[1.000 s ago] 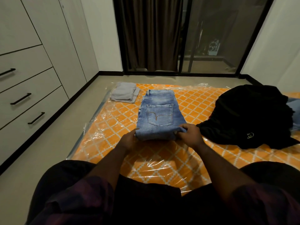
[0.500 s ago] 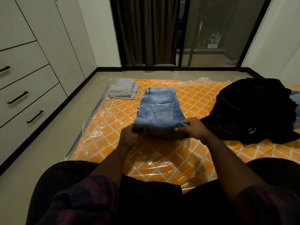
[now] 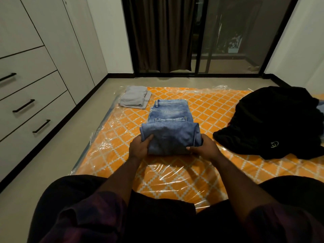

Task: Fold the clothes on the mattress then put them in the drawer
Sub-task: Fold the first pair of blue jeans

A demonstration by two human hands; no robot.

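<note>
A pair of light blue jeans (image 3: 171, 127) lies partly folded in the middle of the orange patterned mattress (image 3: 175, 174), which is wrapped in clear plastic. My left hand (image 3: 140, 146) grips the near left corner of the folded jeans. My right hand (image 3: 204, 148) grips the near right corner. The near end of the jeans is lifted and turned over toward the waistband, covering the lower part of the back pocket. A folded grey garment (image 3: 134, 98) sits at the mattress's far left corner. A crumpled black garment (image 3: 273, 120) lies unfolded on the right.
A white wardrobe with three closed drawers with black handles (image 3: 41, 126) lines the left wall. Bare floor (image 3: 57, 149) runs between it and the mattress. Dark curtains and a glass sliding door (image 3: 192, 37) close the far side. A bit of pale blue cloth (image 3: 320, 107) shows behind the black garment.
Both hands have lifted the near end of the jeans and folded it forward over the back pocket. The fold now reaches further up the jeans.
</note>
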